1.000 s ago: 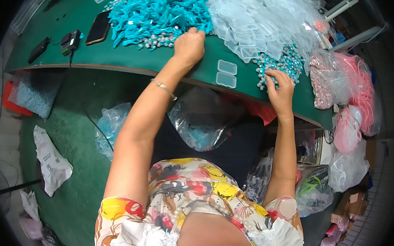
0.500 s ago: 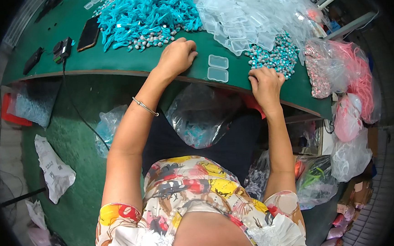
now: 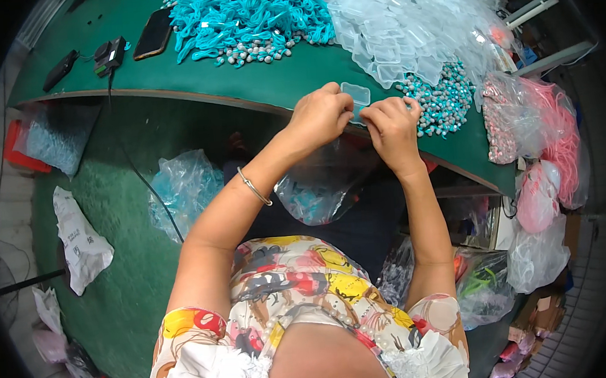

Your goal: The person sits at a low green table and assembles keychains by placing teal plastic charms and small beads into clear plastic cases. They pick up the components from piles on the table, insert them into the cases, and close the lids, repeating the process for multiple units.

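A person seen from above sits at a green worktable; both bare hands meet at its near edge; the left hand is curled with its fingers pinching one side of a small clear plastic case, and the right hand pinches the other side, so the case is held between them just above the table edge. A thin bracelet circles the left wrist. Beyond the hands lies a heap of turquoise cords tipped with grey beads; to its right a big pile of clear plastic cases; just beside the right hand a cluster of teal and white beads. A dark phone lies on the table's far left; pink cords in clear bags sit at the right.
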Demonstrator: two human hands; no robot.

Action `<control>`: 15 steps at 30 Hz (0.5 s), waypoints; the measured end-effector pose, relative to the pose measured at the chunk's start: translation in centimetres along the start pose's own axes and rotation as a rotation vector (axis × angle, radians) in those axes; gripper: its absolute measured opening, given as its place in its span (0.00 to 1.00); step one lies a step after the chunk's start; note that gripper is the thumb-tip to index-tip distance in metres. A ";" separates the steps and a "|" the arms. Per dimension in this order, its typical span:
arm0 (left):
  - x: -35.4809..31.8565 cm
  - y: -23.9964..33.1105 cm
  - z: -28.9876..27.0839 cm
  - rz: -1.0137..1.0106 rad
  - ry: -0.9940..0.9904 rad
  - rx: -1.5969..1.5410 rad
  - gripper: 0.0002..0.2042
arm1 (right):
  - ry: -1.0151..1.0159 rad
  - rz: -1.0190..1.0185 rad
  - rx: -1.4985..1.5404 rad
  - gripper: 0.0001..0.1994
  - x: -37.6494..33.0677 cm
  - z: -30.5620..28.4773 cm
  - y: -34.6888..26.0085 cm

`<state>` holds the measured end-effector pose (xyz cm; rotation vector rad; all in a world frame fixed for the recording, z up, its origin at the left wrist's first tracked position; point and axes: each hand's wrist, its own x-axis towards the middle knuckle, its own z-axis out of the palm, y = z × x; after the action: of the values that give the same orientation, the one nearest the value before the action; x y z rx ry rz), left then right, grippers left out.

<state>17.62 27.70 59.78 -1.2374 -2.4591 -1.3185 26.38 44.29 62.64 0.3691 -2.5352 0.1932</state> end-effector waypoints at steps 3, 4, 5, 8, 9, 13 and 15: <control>0.0 0.1 0.1 -0.024 0.037 0.058 0.06 | -0.049 -0.029 -0.001 0.05 0.2 0.0 -0.1; -0.1 0.0 0.2 -0.026 0.038 0.057 0.07 | -0.065 -0.037 0.008 0.06 0.3 -0.1 -0.2; -0.1 -0.2 0.4 -0.027 0.038 0.056 0.08 | -0.078 -0.043 0.008 0.06 0.3 -0.2 -0.3; -0.2 0.0 0.1 -0.026 0.024 0.043 0.14 | -0.096 -0.046 0.020 0.08 0.3 -0.4 -0.5; -0.4 0.2 -0.2 -0.027 0.016 0.037 0.16 | -0.091 -0.037 0.037 0.08 0.2 -0.5 -0.4; -0.6 0.5 -1.2 0.001 -0.076 0.138 0.21 | -0.002 0.048 0.224 0.09 0.7 -0.5 0.3; -0.6 0.3 -1.2 0.003 -0.117 0.173 0.22 | 0.038 0.065 0.246 0.08 1.5 -0.2 1.3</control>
<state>17.86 26.53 60.51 -1.3085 -2.5841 -1.0343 24.90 45.24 63.52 0.3728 -2.4927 0.5348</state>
